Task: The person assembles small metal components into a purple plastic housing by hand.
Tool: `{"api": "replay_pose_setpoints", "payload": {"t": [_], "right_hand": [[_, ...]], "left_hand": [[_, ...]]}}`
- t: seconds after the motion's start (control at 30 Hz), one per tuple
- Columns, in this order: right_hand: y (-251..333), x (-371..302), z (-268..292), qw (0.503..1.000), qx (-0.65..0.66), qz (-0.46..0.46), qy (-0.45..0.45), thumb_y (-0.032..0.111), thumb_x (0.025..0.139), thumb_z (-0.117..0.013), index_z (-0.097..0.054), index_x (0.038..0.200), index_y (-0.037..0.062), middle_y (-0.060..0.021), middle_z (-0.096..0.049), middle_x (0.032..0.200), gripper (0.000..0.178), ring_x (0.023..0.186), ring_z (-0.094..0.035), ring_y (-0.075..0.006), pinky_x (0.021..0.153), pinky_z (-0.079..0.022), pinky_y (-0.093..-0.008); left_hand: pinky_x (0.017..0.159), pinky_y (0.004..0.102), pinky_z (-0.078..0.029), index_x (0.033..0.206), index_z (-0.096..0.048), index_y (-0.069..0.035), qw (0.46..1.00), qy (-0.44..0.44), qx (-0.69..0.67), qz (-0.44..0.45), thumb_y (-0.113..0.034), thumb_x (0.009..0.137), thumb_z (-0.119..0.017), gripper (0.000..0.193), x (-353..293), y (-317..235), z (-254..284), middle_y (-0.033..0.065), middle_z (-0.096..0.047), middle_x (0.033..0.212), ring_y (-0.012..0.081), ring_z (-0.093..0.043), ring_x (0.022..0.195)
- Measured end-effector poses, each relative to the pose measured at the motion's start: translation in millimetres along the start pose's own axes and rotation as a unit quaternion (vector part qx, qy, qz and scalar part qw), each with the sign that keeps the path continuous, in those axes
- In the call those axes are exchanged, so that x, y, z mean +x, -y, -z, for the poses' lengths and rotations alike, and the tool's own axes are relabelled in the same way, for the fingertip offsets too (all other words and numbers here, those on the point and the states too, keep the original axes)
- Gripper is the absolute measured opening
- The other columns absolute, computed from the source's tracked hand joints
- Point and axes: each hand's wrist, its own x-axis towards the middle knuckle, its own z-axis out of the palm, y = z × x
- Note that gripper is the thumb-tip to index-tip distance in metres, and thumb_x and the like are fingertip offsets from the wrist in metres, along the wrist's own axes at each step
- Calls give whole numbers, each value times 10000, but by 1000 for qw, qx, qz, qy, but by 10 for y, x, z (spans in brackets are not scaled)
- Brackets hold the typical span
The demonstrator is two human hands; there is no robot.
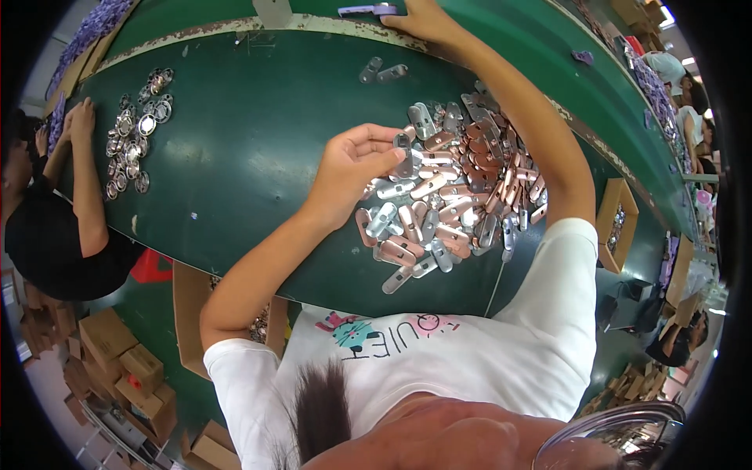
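My left hand (352,168) pinches one silver oblong metal plate (403,157) with holes between thumb and fingertips. It hovers at the left side of a heap of similar silver and copper-coloured metal plates (454,196) on the dark green table. Stretched far forward, my right hand (423,19) is at the top edge of the view, over the table's worn far rim. Its thumb and fingers close on a slim purple piece (368,10); the hand's upper part is cut off. Two loose metal plates (383,72) lie apart from the heap.
Round shiny metal parts (133,141) are piled at the left, near a co-worker's hands (78,121). A green belt (587,86) runs beyond the rim, with purple pieces heaped farther on. Cardboard boxes stand at the right (617,227) and below the table's near edge (192,313).
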Motion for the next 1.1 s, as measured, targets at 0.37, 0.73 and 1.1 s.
{"api": "replay_pose_setpoints", "payload": {"t": [0.37,0.73,1.1], "right_hand": [[274,-359,648,799,573,-165,-82,84,880,-608,-598,1014,19,-43,-634,901,149,782,-599,-114,566,-442,-209],[1402,-1522,807,821,493,-279,74,319,947,-500,-612,1040,62,22,-548,723,296,518,-428,-20,429,-303,-174],[1401,-1661,631,843,506,-177,33,112,872,-659,-507,1161,23,-26,-590,936,338,801,-567,-58,680,-478,-204]], "left_hand": [[712,270,-586,1170,-499,34,999,-10,-48,16,-49,916,-531,269,-13,-99,-27,170,-660,1007,207,-678,833],[682,237,-579,1137,-542,49,999,16,1,52,-98,930,-532,254,-24,-4,-18,163,-665,1030,196,-693,800],[692,233,-580,1142,-550,55,999,23,-2,44,-118,950,-504,263,-23,-5,-35,145,-669,980,187,-691,811]]}}
